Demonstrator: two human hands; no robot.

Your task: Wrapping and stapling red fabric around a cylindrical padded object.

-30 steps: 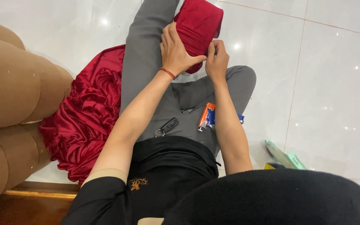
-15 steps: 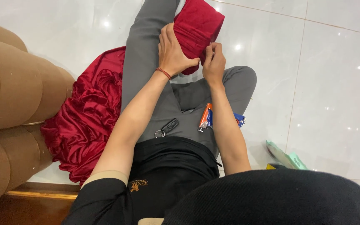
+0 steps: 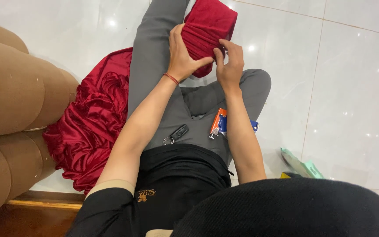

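Left hand [image 3: 184, 55] grips the red cloth roll [image 3: 209, 26] on the far knee; right hand [image 3: 230, 66] pinches its near edge. The top looks mostly rolled; a loose red heap [image 3: 91, 123] lies left, unrolled.

A home living room: tan padded sofa [image 3: 9, 109], glossy white floor tiles [image 3: 343, 79].
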